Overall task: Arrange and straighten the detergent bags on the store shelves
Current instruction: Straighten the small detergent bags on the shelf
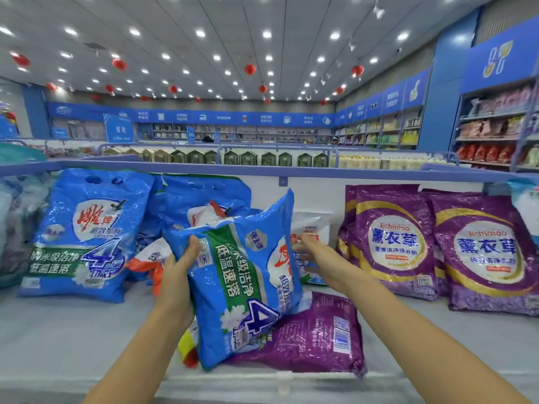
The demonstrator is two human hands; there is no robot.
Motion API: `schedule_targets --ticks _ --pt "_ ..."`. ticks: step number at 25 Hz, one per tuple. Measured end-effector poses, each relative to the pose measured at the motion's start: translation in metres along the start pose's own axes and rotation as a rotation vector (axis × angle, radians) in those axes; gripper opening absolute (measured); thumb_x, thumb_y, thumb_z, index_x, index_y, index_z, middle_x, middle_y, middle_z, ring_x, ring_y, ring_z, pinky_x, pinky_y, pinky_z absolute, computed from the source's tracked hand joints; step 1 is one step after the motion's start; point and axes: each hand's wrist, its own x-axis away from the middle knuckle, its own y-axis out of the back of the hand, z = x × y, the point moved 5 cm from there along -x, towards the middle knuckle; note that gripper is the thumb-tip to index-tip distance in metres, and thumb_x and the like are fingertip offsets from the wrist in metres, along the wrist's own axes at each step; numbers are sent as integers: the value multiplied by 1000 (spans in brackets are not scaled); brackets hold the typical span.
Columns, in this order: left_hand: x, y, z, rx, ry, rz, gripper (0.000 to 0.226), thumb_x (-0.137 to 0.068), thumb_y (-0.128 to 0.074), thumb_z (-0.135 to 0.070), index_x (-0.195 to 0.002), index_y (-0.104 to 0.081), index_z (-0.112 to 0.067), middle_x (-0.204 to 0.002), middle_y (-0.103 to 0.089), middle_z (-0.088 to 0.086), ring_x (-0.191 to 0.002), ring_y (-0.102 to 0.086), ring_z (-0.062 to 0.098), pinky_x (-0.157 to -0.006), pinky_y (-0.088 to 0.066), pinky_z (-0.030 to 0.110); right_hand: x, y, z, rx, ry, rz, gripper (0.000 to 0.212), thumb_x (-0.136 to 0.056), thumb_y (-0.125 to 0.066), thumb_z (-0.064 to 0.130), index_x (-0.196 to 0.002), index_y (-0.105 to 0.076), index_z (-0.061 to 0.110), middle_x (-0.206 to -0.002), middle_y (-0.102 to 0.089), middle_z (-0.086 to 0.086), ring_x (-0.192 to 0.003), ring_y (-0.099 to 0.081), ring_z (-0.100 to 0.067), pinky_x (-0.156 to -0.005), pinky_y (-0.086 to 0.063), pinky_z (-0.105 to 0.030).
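Head view — a tilted blue detergent bag [242, 275] held up at mid-shelf.

The left hand [180, 263] grips the bag's left edge, thumb on its front; the right hand [318, 252] reaches to its right edge, fingers hidden behind it, so I cannot tell its hold; the bag's lower end rests on a flat purple bag [318, 336] on the shelf [58, 330]; it looks heavy, soft and slick — probably best held by both side edges, low down.
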Motion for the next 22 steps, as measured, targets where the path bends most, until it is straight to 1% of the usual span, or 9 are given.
schedule_targets --ticks 2,4,6,8,10,13,15,18,22 --pt "3 1 -1 38 36 10 82 -31 -83 -61 -98 -65 -16 -85 -74 4 -73 -71 20 -61 -59 35 -10 -9 2 14 31 35 44 -98 -33 46 -131 -47 21 -129 -56 -1 -118 -50 -19 -102 -37 -39" --pt "6 1 1 112 73 -2 64 -50 -74 -54 -99 -66 -14 -85 -74 7 -72 -71 23 -57 -59 36 -13 -12 9 26 71 39 30 -98 -42 31 -114 -61 14 -111 -65 -1 -102 -57 -17 -92 -42 -33" --pt "5 1 1 186 102 -3 41 -67 -59 -49 -86 -73 -16 -81 -74 7 -70 -70 23 -55 -59 36 -9 -10 25 -88 125 -42 20 -95 -49 17 -85 -66 11 -83 -71 0 -84 -59 -19 -81 -47 -31" --pt "1 6 -6 209 95 -13 38 -79 -51 -45 -70 -77 -19 -78 -74 3 -69 -71 19 -55 -58 34 0 0 59 -173 256 -198 26 -93 -51 12 -69 -59 15 -63 -66 5 -71 -56 -17 -69 -46 -29" --pt "-9 21 -19 225 57 56 27 -68 -67 -44 -76 -77 -20 -86 -75 1 -76 -71 15 -60 -59 31 19 7 111 -78 453 -295 27 -94 -50 11 -68 -54 15 -66 -59 2 -65 -52 -11 -61 -43 -24" --pt "-21 49 -35 78 -20 128 76 -34 -89 -40 -104 -65 -22 -106 -71 0 -91 -69 14 -69 -57 25 59 -9 196 208 842 -319 21 -92 -53 9 -72 -56 14 -69 -54 4 -64 -52 -3 -61 -43 -17" --pt "-24 61 -37 -178 -74 138 74 -40 -85 -37 -108 -60 -24 -109 -70 -2 -97 -68 12 -67 -55 19 72 -30 227 558 1027 -354 12 -90 -57 12 -80 -62 9 -72 -56 6 -73 -54 -8 -70 -44 -20" --pt "-16 34 -32 -451 -53 351 87 -45 -83 -50 -123 -53 -24 -118 -64 -7 -108 -62 10 -70 -51 12 71 -46 232 833 1057 -349 12 -89 -59 15 -85 -65 6 -80 -60 4 -81 -56 -12 -80 -46 -24" --pt "-17 -13 -15 -511 17 524 75 -53 -79 -45 -120 -52 -27 -108 -69 -14 -101 -65 6 -71 -51 16 75 -40 221 789 1057 -277 11 -89 -59 11 -87 -66 4 -80 -60 2 -78 -53 -11 -74 -37 -3"
